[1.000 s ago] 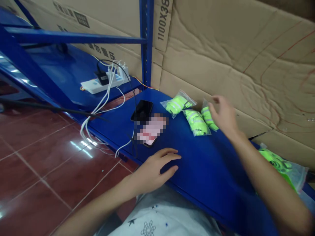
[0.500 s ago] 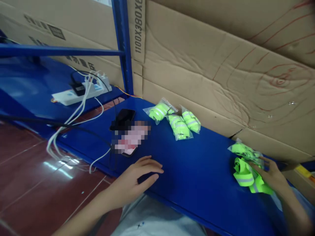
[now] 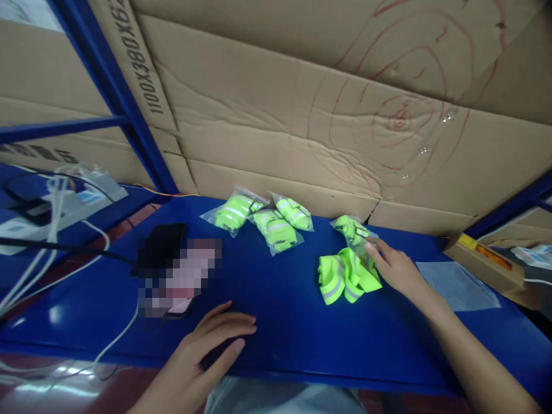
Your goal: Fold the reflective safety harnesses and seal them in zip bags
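Head camera showed two bare hands at a blue surface (image 3: 284, 336). The right hand (image 3: 399, 273) had its fingertips at the near edge of a green bag (image 3: 350, 228), a clear bag with bright green stuff inside. I could not tell if the fingers pinched it tight. The left hand (image 3: 190, 356) was near the front edge, with its fingers a bit bent, its thumb apart and nothing in it. I could not tell if it touched the surface.

Just in front of the green bag, and left of the right hand, lay a loose green strap (image 3: 332, 279) with gray stripes, all in loops. To the right of that hand lay a flat clear bag (image 3: 457, 284), and past it sat a small brown box (image 3: 483, 261) with some yellow and orange on it.

Farther left, near the back, three packed bags (image 3: 276, 231) sat close together, with green stuff and shiny stripes inside. Left of them lay a black phone (image 3: 166, 238) and a pink-screen phone (image 3: 190, 279), both partly blurred out. White wires (image 3: 54, 213) ran by a white power strip (image 3: 101, 192) at the far left. Behind everything stood a big cardboard wall (image 3: 259, 138) with red rings (image 3: 399, 121) drawn on it.
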Available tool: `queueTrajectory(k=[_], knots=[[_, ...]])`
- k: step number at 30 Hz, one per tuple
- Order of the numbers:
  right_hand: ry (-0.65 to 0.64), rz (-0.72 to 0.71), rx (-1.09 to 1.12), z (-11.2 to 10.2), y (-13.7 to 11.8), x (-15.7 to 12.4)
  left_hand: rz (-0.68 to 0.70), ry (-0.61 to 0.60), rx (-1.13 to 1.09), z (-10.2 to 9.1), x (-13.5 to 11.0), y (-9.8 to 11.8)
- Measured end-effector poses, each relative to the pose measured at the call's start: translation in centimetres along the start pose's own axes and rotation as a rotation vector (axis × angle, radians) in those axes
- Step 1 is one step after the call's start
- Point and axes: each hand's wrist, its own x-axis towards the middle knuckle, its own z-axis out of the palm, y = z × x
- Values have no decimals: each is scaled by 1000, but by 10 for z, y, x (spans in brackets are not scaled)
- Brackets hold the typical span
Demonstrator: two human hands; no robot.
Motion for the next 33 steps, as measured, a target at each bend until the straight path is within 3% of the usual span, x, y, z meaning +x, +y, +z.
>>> queueTrajectory(k=[1,3,6,11,15,19,22,28,33], knots=[[-7,-42,-42,-7,-11,-8,-8,2,-5,-1,0,3],[-85,-281,-142,-14,-28,-25,-5,17,-24,-2,0,7],[-256,-613,-140,4,-46,-44,9,27,-62,-2,0,7],[-102,-719,-61,45,-65,-48,-46,-7,-100,1,1,9],[-216,-859,163,41,-93,-55,-11,29,-36,13,14,18],[-307,-749,475,32,-119,-64,52,-44,-41,24,26,28],[-298,-598,612,26,-115,-58,28,-35,-193,14,27,29],[46,-363,428,5,-62,-22,90,230,-152,-24,18,6],[142,-280,326,1,-40,-14,-27,278,-125,-30,19,1]])
